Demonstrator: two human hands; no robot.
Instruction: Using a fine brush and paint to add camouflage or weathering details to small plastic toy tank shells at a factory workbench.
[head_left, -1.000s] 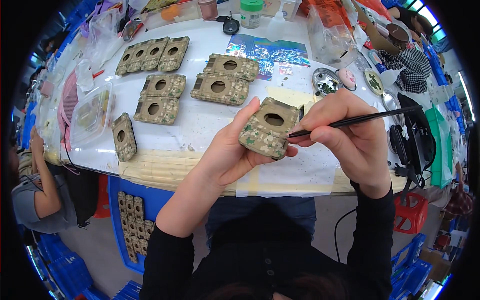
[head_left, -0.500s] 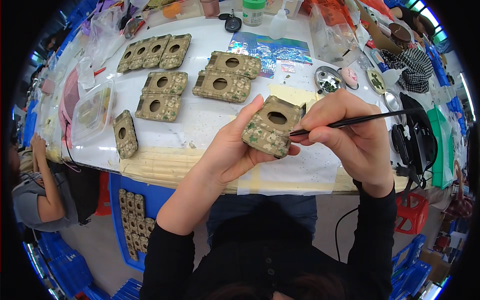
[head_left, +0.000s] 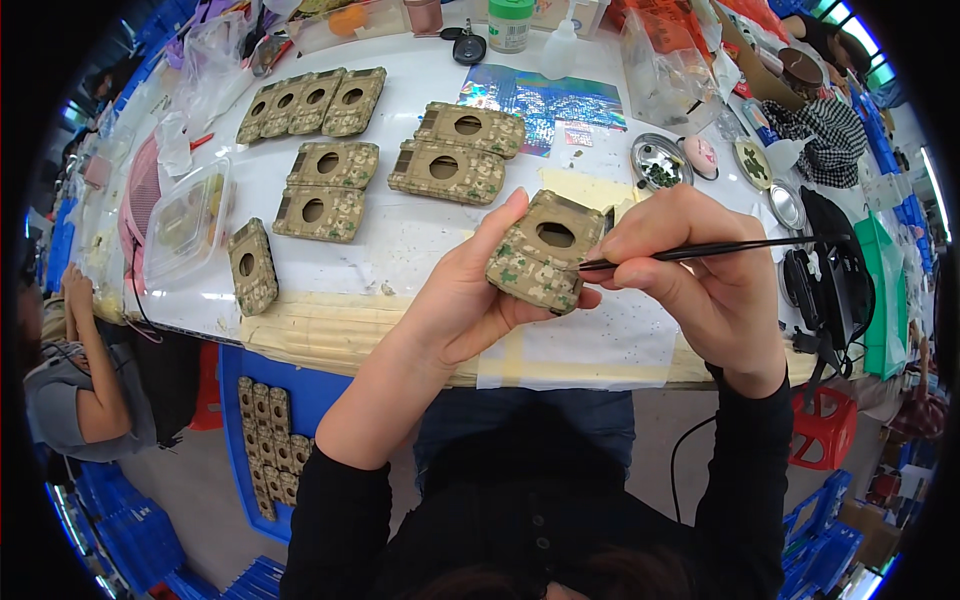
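My left hand (head_left: 462,285) holds up a camouflage-patterned toy tank hull (head_left: 528,268) with an oval opening in its top. The fingers wrap beneath it, and the thumb lies along its upper left edge. Black tweezers (head_left: 735,247) are pinched in my right hand (head_left: 705,290), their tip at the hull's right side, close to the opening. Whether the tip grips anything is too small to make out. Beyond my hands, matching hulls (head_left: 445,172) stand on the table in pairs and a row, with a single hull (head_left: 252,265) at the left.
A blue tray (head_left: 235,400) below the table's edge bears several more hulls. Round tins (head_left: 787,205) and a dish of dark bits (head_left: 660,165) lie right of centre. Further back are a shiny blue sheet (head_left: 590,100), a white bottle (head_left: 557,50) and a green-lidded jar (head_left: 508,30). Another person's arm (head_left: 98,390) shows at left.
The rear end of the tweezers has dipped slightly, and my right hand has turned a little with it. The hull stays in my left hand; the whole view has shifted slightly.
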